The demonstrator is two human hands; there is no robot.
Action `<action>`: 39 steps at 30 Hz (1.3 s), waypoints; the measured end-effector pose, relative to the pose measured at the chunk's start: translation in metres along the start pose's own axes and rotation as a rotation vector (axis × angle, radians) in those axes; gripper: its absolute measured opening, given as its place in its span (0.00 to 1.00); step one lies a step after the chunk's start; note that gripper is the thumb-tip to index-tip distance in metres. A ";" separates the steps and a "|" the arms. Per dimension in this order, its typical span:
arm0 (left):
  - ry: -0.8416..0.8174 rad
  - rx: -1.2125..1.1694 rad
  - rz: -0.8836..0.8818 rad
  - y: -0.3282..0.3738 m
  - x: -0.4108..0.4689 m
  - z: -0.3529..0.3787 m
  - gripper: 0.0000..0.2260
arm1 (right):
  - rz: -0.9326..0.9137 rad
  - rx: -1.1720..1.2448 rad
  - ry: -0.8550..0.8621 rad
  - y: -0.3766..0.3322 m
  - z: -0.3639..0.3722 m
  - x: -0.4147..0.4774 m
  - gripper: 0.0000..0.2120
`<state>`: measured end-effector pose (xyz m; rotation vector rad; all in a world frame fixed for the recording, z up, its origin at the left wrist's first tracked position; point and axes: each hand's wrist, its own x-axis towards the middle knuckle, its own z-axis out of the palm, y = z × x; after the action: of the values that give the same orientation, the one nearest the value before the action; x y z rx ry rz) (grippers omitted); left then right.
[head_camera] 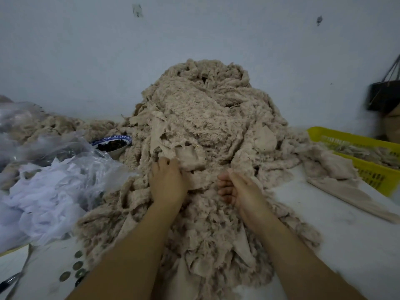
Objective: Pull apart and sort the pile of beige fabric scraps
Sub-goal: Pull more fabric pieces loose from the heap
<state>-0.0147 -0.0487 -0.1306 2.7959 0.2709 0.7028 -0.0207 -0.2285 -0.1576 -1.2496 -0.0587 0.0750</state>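
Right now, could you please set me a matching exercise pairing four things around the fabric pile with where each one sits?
Things:
1. basket
2. bowl
3. coins
4. bag

Places:
A. against the wall, far right
B. on the table, near left corner
C. right of the pile, yellow
D. left of the pile, blue-patterned rim

Pairs: 1-C, 2-D, 3-B, 4-A.
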 end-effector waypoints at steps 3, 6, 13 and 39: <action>0.096 -0.122 -0.009 -0.002 0.002 -0.004 0.10 | 0.040 -0.005 -0.040 0.000 0.001 0.000 0.17; 0.205 -0.409 0.121 0.021 -0.024 -0.013 0.06 | 0.081 0.055 -0.068 -0.004 0.006 -0.003 0.21; -0.049 -0.379 0.612 0.057 -0.074 0.001 0.12 | 0.237 0.139 -0.127 -0.011 0.002 -0.006 0.20; 0.402 -0.953 -0.328 -0.013 -0.036 -0.001 0.20 | 0.060 0.028 0.306 -0.016 -0.011 0.010 0.06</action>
<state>-0.0481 -0.0447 -0.1496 1.6607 0.3376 0.9726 -0.0093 -0.2428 -0.1460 -1.2225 0.2444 -0.0639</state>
